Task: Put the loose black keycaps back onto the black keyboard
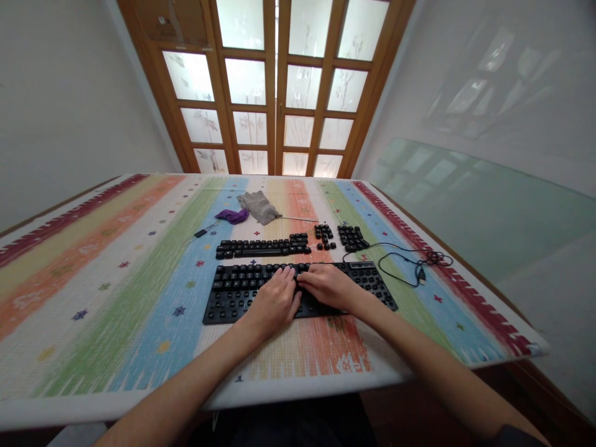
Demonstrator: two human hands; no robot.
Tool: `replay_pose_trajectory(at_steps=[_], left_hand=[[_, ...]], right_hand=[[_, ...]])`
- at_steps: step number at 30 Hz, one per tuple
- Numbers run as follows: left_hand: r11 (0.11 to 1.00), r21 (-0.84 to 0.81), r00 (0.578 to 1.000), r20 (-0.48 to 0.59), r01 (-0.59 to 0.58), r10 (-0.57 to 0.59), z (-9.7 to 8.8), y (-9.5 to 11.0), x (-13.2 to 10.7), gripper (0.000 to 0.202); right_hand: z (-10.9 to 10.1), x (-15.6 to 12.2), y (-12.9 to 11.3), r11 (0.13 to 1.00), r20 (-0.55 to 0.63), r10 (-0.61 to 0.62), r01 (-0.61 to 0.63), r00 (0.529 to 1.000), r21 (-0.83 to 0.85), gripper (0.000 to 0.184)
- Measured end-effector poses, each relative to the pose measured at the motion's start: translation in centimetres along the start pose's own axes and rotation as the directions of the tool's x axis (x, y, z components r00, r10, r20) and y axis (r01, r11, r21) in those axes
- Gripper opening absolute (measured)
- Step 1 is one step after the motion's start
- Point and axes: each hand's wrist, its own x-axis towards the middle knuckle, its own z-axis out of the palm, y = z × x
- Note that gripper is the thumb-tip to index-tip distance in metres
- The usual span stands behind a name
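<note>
Left hand [278, 295] bends over the middle of a long black plastic keyboard [223, 305], fingers gathered and tips down; whether they grip anything I cannot tell. Right hand [323, 284] comes in just beside it, fingers drawn narrow, and what its tips may pinch is hidden. The keyboard lies flat before the person, upper left rows capped, lower rows and right end showing uncapped posts.

Beyond it, left to right: a small black block [200, 233], a crumpled purple cloth [233, 216], a long bank of black plastic keycaps [263, 246], a rumpled grey cloth [261, 207], two smaller black keycap clusters [323, 233] [352, 237] and a thin looped black cable [400, 253].

With both hands crowding and covering one spot, a key could be pressed crooked unseen; a hard push might slide the board into the nearby bank and muddle its rows.

Only a modest strip of striped, many-coloured tablecloth [153, 298] separates the board from the table's front edge; rightward the cable limits movement, while the broadest room is on the left
</note>
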Motion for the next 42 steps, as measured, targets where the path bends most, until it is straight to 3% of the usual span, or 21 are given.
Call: replay_pose_trajectory(at_steps=[7, 14, 18, 24, 30, 37, 42], left_hand=[[1.000, -0.022, 0.999, -0.038, 0.002, -0.003, 0.1, 0.0, -0.3, 0.040], [1.000, 0.001, 1.000, 0.000, 0.009, -0.009, 0.1, 0.2, -0.4, 0.043], [1.000, 0.002, 0.999, 0.044, 0.017, -0.017, 0.0, 0.2, -0.5, 0.045], [0.999, 0.047, 0.993, 0.120, 0.018, -0.023, -0.4, 0.7, -0.3, 0.059], [0.999, 0.045, 0.993, 0.118, 0.023, -0.028, -0.4, 0.7, -0.4, 0.066], [0.999, 0.024, 0.982, 0.184, 0.040, -0.044, -0.9, 1.0, 0.0, 0.076], [0.998, -0.006, 0.980, 0.190, 0.058, -0.056, -1.2, 1.0, -0.2, 0.077]], right_hand=[[-0.1, -0.3, -2.0, 0.959, 0.042, -0.156, 0.162, 0.987, -0.234, 0.020], [0.1, -0.2, -1.9, 0.956, 0.039, -0.176, 0.180, 0.984, -0.230, 0.023], [0.4, -0.5, -1.6, 0.984, -0.015, -0.136, 0.133, 0.991, -0.121, 0.020], [-0.7, -1.1, 1.0, 0.974, -0.213, 0.060, -0.011, 0.975, 0.228, 0.018], [-1.2, 0.8, 4.4, 0.957, -0.308, 0.136, -0.045, 0.941, 0.285, 0.016], [0.3, 6.0, 9.3, 0.951, -0.151, 0.239, -0.200, 0.959, 0.234, 0.011], [1.5, 8.4, 10.9, 0.933, -0.008, 0.304, -0.296, 0.953, 0.205, 0.013]])
